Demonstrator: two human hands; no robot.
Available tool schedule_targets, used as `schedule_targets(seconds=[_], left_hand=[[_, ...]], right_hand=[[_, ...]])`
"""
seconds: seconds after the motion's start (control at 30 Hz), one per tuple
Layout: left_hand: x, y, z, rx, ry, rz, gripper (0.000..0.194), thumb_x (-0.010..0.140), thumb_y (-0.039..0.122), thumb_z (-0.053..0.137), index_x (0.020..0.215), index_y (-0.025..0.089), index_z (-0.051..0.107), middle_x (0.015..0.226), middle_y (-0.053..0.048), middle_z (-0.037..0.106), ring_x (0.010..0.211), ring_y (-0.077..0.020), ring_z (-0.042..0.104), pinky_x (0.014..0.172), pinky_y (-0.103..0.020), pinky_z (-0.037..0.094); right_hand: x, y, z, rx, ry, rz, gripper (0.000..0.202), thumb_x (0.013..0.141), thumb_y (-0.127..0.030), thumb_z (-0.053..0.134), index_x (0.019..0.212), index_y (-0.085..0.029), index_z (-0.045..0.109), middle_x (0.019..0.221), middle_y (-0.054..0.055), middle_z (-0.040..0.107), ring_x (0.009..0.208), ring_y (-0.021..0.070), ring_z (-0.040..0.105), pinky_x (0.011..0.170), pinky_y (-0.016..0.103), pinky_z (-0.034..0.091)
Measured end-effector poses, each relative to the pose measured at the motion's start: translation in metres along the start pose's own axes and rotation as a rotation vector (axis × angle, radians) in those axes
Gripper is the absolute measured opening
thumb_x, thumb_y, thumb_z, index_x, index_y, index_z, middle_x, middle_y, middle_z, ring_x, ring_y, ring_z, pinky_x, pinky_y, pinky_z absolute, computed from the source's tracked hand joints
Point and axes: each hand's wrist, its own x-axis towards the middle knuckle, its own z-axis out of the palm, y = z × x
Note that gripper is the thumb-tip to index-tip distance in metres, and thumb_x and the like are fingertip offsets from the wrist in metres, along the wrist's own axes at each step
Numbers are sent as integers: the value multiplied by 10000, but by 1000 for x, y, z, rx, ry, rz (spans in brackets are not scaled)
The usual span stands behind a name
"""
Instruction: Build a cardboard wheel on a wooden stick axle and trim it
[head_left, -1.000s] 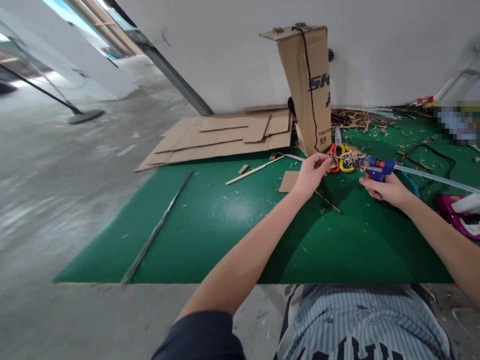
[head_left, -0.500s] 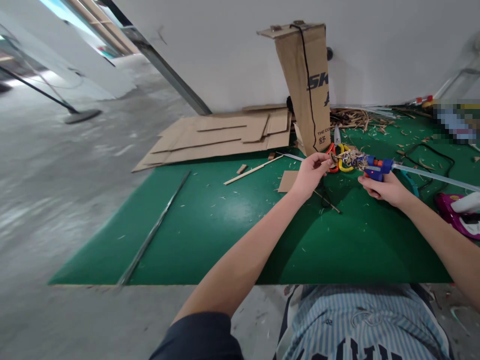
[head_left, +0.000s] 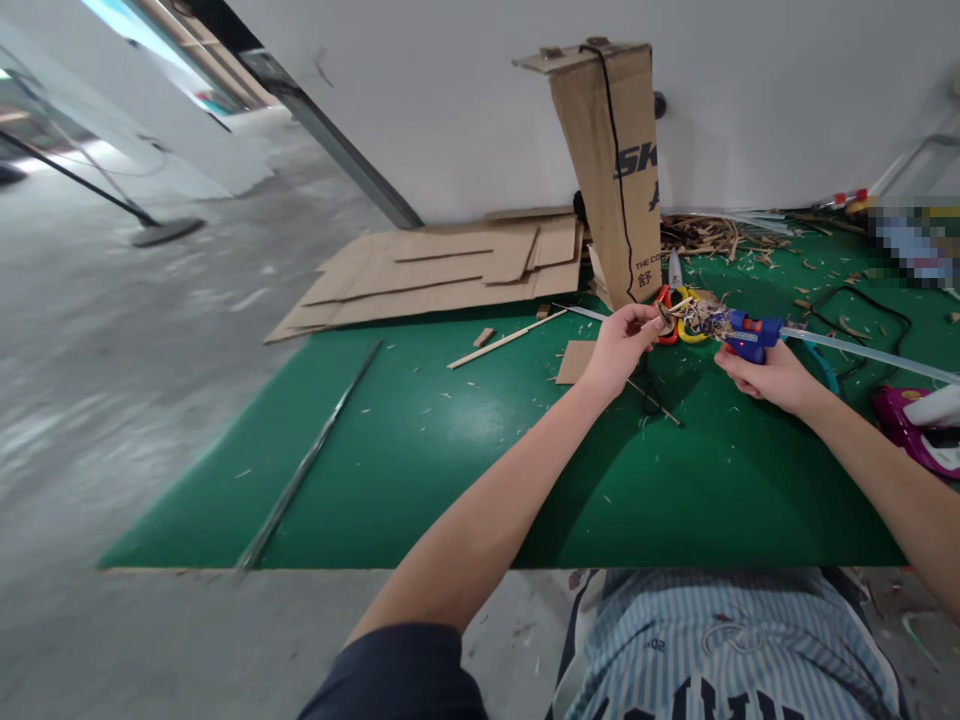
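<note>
My right hand is wrapped round the handle of a blue glue gun, and a long clear glue stick sticks out of its back. The gun's front end is covered in brown scraps and points left. My left hand pinches a small brown piece close to the front of the gun. Whether the two touch is too small to tell. Just behind the fingertips lie scissors with red handles and scissors with yellow handles.
A tall cardboard piece stands behind my hands. Flat cardboard sheets lie at the back left. Nearer are a thin wooden stick and a bundle of grey strips. A magenta tool sits at the right.
The glue gun and my right hand have shifted very slightly left. My left hand holds nearly the same place.
</note>
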Motion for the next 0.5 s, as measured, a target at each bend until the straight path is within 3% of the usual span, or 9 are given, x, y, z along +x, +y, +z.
schedule_targets(seconds=[0.23, 0.5], left_hand=[[0, 0, 0, 0, 2, 6, 214, 787, 334, 748, 831, 159, 632, 779, -9, 615, 625, -69, 489, 569, -204, 399], [0, -1, 0, -19, 13, 3, 245, 756, 342, 761, 820, 160, 610, 759, 3, 599, 619, -71, 490, 570, -208, 392]], right_hand=[[-1, -3, 0, -120, 45, 93, 448, 749, -597, 750, 747, -226, 498, 430, -64, 416, 383, 92, 377, 410, 265, 298], [-1, -2, 1, -156, 52, 61, 447, 770, -610, 723, 737, -234, 482, 444, -54, 421, 389, 106, 390, 394, 274, 303]])
